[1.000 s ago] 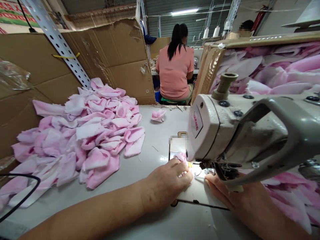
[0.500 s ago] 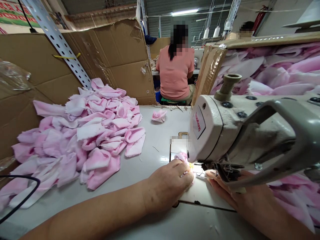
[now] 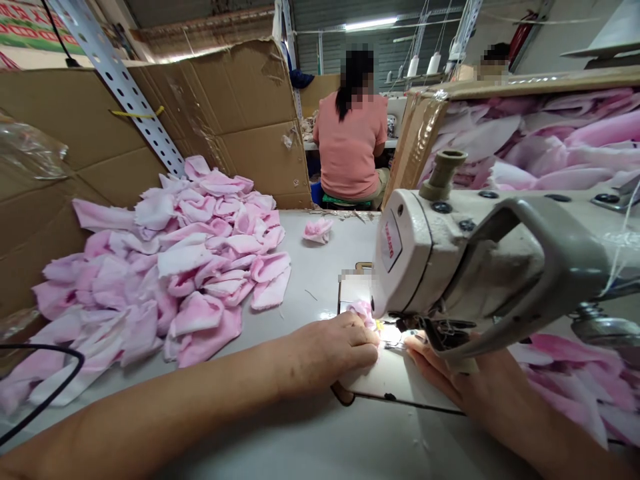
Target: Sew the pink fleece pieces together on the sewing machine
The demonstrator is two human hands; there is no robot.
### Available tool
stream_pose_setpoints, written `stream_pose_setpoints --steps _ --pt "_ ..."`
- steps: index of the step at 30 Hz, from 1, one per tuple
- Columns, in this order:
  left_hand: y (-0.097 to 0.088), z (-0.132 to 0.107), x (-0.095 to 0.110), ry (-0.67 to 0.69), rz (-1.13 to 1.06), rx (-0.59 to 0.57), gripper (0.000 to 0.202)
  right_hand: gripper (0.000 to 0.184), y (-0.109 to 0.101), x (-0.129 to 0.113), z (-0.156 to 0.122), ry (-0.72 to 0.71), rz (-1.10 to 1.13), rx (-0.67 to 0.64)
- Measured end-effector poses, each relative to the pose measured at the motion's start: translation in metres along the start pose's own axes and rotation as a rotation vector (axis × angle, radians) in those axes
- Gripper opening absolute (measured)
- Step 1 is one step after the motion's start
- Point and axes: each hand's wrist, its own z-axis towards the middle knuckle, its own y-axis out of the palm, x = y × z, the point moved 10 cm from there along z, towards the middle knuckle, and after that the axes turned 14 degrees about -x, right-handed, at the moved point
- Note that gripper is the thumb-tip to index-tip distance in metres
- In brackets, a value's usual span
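Note:
Under the lit head of a sewing machine point(image 3: 407, 250), my left hand point(image 3: 345, 350) is closed on a small pink-and-white piece of plush fabric point(image 3: 363, 311). Its fingers cover most of that piece, and a bit of yellow shows beside it. From the other side of the needle area, my right hand point(image 3: 483, 380) reaches in with fingers pressed together. Its fingertips meet at a small pale thing in the bright light, too glaring to name. The machine's head and guard hide part of this hand.
A heap of pink-and-white fabric pieces point(image 3: 200, 260) lies left on the table, before a cardboard wall point(image 3: 240, 100). One loose piece point(image 3: 317, 231) lies near the far edge. More pieces fill a carton point(image 3: 420, 133) behind the machine. A co-worker point(image 3: 350, 143) sits beyond.
My left hand has shifted slightly left with the fabric. My right fingertips also sit a little further left, and a bright pale patch now shows between the hands. The view has shifted slightly.

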Motion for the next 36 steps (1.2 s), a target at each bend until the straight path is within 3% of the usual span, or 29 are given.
stream_pose_setpoints --steps 4,11,17,26,29,34,36 --pt "0.005 -0.001 -0.005 -0.026 0.05 0.003 0.036 0.033 -0.002 -0.004 0.002 -0.044 -0.02 0.001" --pt "-0.001 0.0 0.0 -0.043 0.079 0.146 0.007 0.028 -0.007 0.0 0.005 -0.008 -0.028 0.021" --pt "-0.003 -0.001 0.001 -0.037 0.05 0.221 0.012 0.03 0.004 0.002 -0.005 -0.011 -0.101 0.044" --pt "-0.001 0.003 -0.008 -0.066 -0.005 0.145 0.018 0.022 0.012 0.013 -0.005 0.106 -0.23 -0.046" --pt "0.001 0.003 -0.015 -0.057 -0.042 0.141 0.022 0.024 0.008 0.014 -0.003 0.111 -0.256 -0.016" --pt "-0.004 0.0 -0.019 -0.003 -0.078 0.208 0.029 0.017 0.004 0.012 -0.003 0.099 -0.204 -0.001" --pt "-0.008 -0.002 -0.017 0.006 -0.056 0.253 0.021 0.015 0.0 0.01 -0.003 0.099 -0.203 0.014"
